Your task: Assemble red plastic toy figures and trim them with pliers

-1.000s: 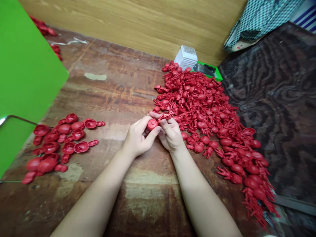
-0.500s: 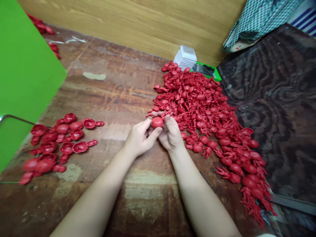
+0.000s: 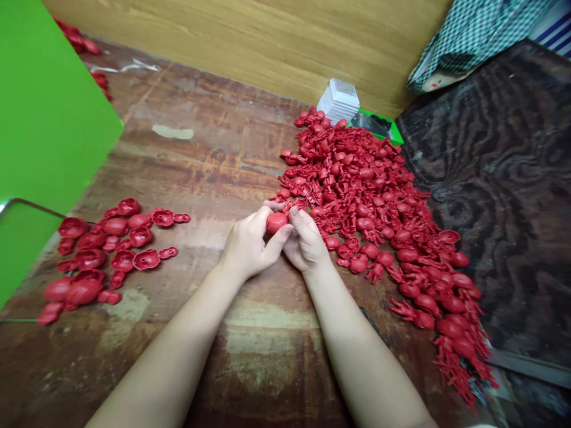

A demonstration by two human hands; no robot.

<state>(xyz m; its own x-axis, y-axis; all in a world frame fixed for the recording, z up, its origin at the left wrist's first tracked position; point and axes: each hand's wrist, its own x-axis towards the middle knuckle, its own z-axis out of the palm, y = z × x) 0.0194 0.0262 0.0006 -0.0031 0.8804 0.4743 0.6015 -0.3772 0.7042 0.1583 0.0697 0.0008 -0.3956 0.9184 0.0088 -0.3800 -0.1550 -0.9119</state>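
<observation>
A small red rounded piece (image 3: 276,222) is held above the counter (image 3: 200,154), pinched between the two hands. The left hand (image 3: 247,246) is closed on it from the left, with the thumb laid under it and the forefinger curled over its top. The right hand (image 3: 307,241) is closed on it from the right, its fingertips pressed on the upper right of the piece. The hands are brought together so that their fingers touch around the piece. The piece is kept just at the near left edge of a large heap of red plastic parts (image 3: 379,202), which is spread along the right side of the counter up to a white ribbed box (image 3: 339,100) by the wooden wall (image 3: 267,41). Well apart to the left, a smaller group of red shell halves (image 3: 107,249) is laid out beside a green board (image 3: 49,119). A dark patterned cloth (image 3: 499,178) is seen to the right of the heap.

Compared with half a second ago, the piece is shifted slightly to the left between the fingers, and less of its dome is shown, since more of it is covered by the right fingertips. The hands are found in nearly the same place, and the heap and the smaller group are unchanged.
</observation>
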